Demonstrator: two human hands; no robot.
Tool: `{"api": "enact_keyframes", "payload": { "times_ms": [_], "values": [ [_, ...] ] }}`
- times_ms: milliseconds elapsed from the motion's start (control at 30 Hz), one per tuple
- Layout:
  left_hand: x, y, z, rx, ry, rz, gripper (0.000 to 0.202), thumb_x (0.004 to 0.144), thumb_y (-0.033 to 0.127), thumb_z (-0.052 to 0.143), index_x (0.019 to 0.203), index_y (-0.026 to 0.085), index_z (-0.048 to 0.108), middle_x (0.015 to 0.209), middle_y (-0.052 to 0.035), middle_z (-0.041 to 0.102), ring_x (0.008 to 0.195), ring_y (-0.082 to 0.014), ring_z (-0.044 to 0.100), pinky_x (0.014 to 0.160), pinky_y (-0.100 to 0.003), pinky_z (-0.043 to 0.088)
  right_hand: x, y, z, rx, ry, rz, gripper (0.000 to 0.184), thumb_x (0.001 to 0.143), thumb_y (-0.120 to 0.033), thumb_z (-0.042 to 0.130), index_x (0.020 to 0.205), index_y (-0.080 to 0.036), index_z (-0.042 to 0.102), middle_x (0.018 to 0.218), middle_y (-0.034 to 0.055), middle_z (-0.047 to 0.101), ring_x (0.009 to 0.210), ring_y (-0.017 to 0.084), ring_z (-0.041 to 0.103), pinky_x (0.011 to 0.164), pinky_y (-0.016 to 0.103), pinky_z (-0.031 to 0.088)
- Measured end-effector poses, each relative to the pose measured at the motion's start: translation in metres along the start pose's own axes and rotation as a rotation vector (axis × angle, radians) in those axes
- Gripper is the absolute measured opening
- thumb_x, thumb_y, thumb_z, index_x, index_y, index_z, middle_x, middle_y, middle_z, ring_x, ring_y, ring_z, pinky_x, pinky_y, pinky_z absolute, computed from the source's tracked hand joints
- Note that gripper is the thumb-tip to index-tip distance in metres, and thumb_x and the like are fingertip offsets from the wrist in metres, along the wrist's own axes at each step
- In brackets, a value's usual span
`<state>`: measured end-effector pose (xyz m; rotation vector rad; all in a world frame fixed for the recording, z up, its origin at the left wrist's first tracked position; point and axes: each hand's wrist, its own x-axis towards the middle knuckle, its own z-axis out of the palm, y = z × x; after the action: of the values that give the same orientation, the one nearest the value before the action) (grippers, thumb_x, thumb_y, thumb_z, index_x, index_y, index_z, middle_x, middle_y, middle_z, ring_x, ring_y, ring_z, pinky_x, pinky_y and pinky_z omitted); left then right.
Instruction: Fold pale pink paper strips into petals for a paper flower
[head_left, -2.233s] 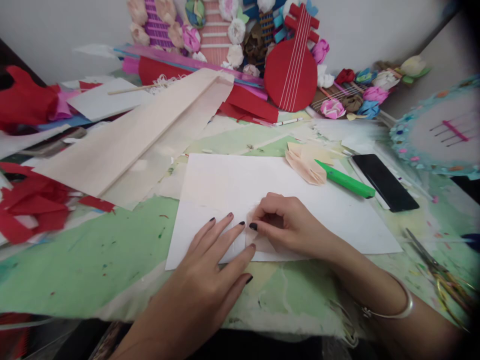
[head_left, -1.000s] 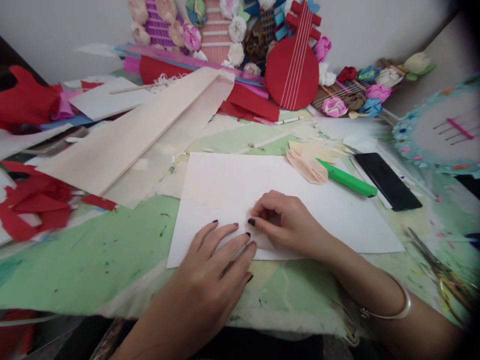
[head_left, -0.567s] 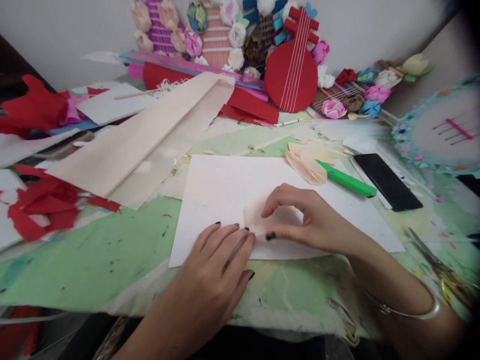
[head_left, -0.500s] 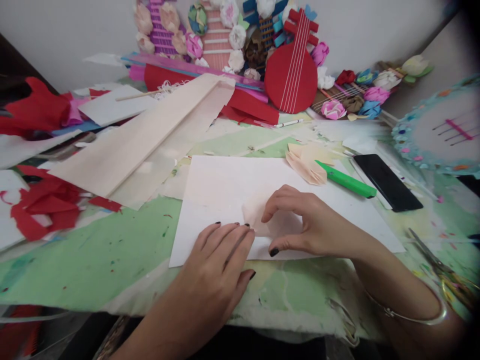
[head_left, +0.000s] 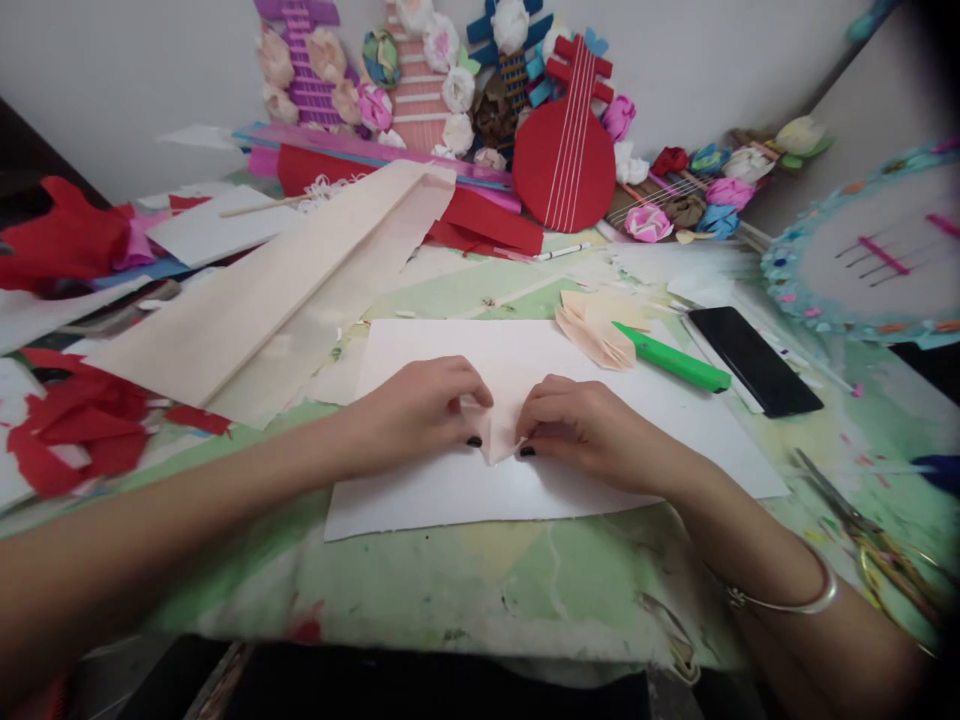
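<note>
A small piece of pale peach paper (head_left: 504,415), folded to a point towards me, lies over a white sheet (head_left: 420,505). My left hand (head_left: 429,408) pinches its left side between thumb and fingers. On the other side, my right hand (head_left: 568,425) grips its right edge the same way, wearing a bangle further up the arm. Beyond the right hand, several folded peach paper pieces (head_left: 596,335) rest on the sheet's far edge, with a green box cutter (head_left: 675,358) against them.
A black phone (head_left: 754,360) and scissors (head_left: 862,535) lie at the right. A long cream paper strip (head_left: 255,300) and red paper scraps (head_left: 82,425) spread over the left. Against the wall lean a red paper lute (head_left: 564,165) and other decorated instruments; a round blue-edged piece (head_left: 877,250) stands far right.
My left hand has risen from lying flat near the sheet's front edge and now pinches the paper's left side. The right hand has closed onto the right side. The view has shifted slightly.
</note>
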<state>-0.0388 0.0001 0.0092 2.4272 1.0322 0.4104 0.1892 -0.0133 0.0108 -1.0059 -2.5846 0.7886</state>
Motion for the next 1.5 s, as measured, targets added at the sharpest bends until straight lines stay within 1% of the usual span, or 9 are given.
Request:
{"api": "enact_keyframes", "payload": {
  "times_ms": [67, 133, 233, 500, 700, 800, 967, 1267, 1500],
  "values": [
    [0.011, -0.007, -0.004, -0.148, -0.141, -0.009, 0.009, 0.077, 0.017, 0.061, 0.083, 0.017, 0.068, 0.087, -0.0018, 0.068, 0.075, -0.0135, 0.061, 0.068, -0.024, 0.048, -0.001, 0.002, 0.0, 0.007, -0.004, -0.007, 0.02, 0.083, -0.007, 0.056, 0.09, -0.02, 0.069, 0.088, 0.003, 0.067, 0.087, 0.017, 0.057, 0.08, 0.03, 0.043],
    [0.016, -0.014, -0.005, -0.256, -0.218, -0.022, 0.011, 0.078, 0.017, 0.059, 0.079, 0.017, 0.069, 0.081, -0.0008, 0.069, 0.072, -0.0126, 0.061, 0.067, -0.023, 0.047, -0.001, 0.004, -0.001, 0.005, -0.003, -0.009, 0.022, 0.083, -0.006, 0.055, 0.09, -0.02, 0.069, 0.088, 0.0033, 0.067, 0.087, 0.017, 0.057, 0.08, 0.031, 0.043],
    [0.016, -0.023, -0.005, -0.296, -0.249, 0.02, 0.012, 0.08, 0.018, 0.059, 0.08, 0.019, 0.071, 0.082, -0.0001, 0.07, 0.075, -0.0126, 0.062, 0.071, -0.023, 0.047, 0.0, 0.005, -0.001, 0.001, 0.02, -0.021, 0.022, 0.083, -0.005, 0.053, 0.089, -0.019, 0.069, 0.09, 0.004, 0.067, 0.089, 0.017, 0.055, 0.082, 0.031, 0.042],
    [0.011, -0.023, -0.002, -0.277, -0.216, 0.133, 0.02, 0.086, 0.015, 0.052, 0.086, 0.022, 0.071, 0.085, 0.0006, 0.07, 0.084, -0.0135, 0.06, 0.079, -0.025, 0.044, 0.003, 0.001, 0.009, 0.01, 0.106, -0.006, 0.025, 0.084, -0.004, 0.049, 0.091, -0.019, 0.069, 0.088, 0.0042, 0.067, 0.088, 0.018, 0.054, 0.078, 0.031, 0.042],
    [0.01, -0.02, 0.008, -0.416, -0.099, -0.061, 0.016, 0.08, 0.016, 0.059, 0.094, 0.018, 0.066, 0.079, 0.0009, 0.067, 0.073, -0.0116, 0.061, 0.065, -0.021, 0.046, 0.005, 0.001, 0.016, 0.124, 0.19, 0.053, 0.026, 0.081, -0.003, 0.053, 0.089, -0.02, 0.07, 0.085, 0.0014, 0.07, 0.086, 0.015, 0.058, 0.079, 0.029, 0.044],
    [0.009, -0.019, 0.011, -0.465, -0.075, -0.091, 0.014, 0.079, 0.017, 0.061, 0.092, 0.017, 0.065, 0.076, 0.0015, 0.066, 0.07, -0.0108, 0.061, 0.062, -0.02, 0.045, 0.005, 0.001, 0.016, 0.158, 0.212, 0.139, 0.021, 0.079, -0.007, 0.059, 0.093, -0.019, 0.069, 0.085, 0.0028, 0.067, 0.079, 0.014, 0.06, 0.075, 0.027, 0.045],
    [0.008, -0.017, 0.01, -0.486, -0.063, -0.075, 0.012, 0.077, 0.014, 0.061, 0.088, 0.016, 0.065, 0.077, 0.0019, 0.067, 0.07, -0.0099, 0.061, 0.062, -0.02, 0.046, 0.006, 0.002, 0.016, 0.138, 0.201, 0.151, 0.017, 0.079, -0.007, 0.059, 0.084, -0.019, 0.07, 0.081, 0.0017, 0.067, 0.08, 0.014, 0.06, 0.074, 0.027, 0.044],
    [0.004, -0.016, 0.008, -0.388, -0.025, -0.035, 0.011, 0.076, 0.012, 0.059, 0.084, 0.016, 0.065, 0.081, 0.0003, 0.065, 0.075, -0.0113, 0.06, 0.068, -0.022, 0.047, 0.008, 0.001, 0.018, 0.091, 0.187, 0.195, 0.015, 0.079, -0.011, 0.06, 0.085, -0.019, 0.07, 0.079, 0.0016, 0.066, 0.076, 0.014, 0.059, 0.071, 0.027, 0.042],
    [0.002, -0.016, 0.01, -0.311, -0.006, 0.035, 0.011, 0.073, 0.008, 0.056, 0.077, 0.016, 0.062, 0.077, 0.0017, 0.062, 0.071, -0.0108, 0.056, 0.064, -0.022, 0.044, 0.007, -0.002, 0.019, 0.068, 0.201, 0.17, 0.015, 0.077, -0.011, 0.059, 0.084, -0.019, 0.07, 0.079, 0.0018, 0.066, 0.075, 0.014, 0.058, 0.069, 0.027, 0.043]
  ]
}}
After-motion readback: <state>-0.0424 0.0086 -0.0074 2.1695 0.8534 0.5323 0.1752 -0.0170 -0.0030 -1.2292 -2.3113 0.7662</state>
